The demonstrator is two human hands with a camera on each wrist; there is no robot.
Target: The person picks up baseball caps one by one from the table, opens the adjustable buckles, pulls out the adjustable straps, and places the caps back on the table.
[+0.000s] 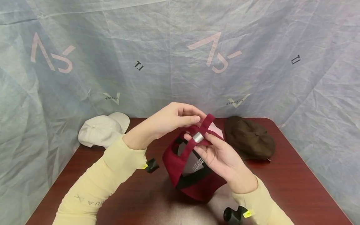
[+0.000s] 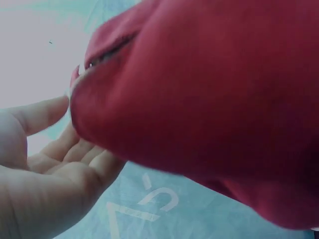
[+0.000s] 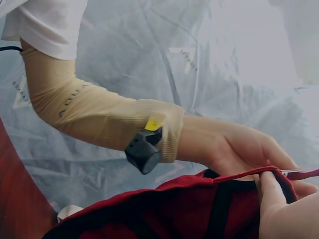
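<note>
A dark red baseball cap [image 1: 172, 164] is held up above the table, its back opening and inside towards me in the head view. Its strap [image 1: 187, 150] runs through a silver buckle [image 1: 198, 137], and the strap's tail sticks out beyond it. My right hand [image 1: 225, 157] grips the strap around the buckle. Beside the strap's tail is my left hand [image 1: 171, 120], with thumb and forefinger apart; its fingertips are partly hidden behind the strap. The cap [image 2: 199, 89] covers much of the left wrist view.
An off-white cap [image 1: 97, 131] lies at the back left of the reddish-brown table [image 1: 292, 187], a dark brown cap [image 1: 250, 137] at the back right. Grey printed cloth [image 1: 168, 47] hangs behind and at the sides. A small black camera [image 1: 152, 165] sits at the left wrist.
</note>
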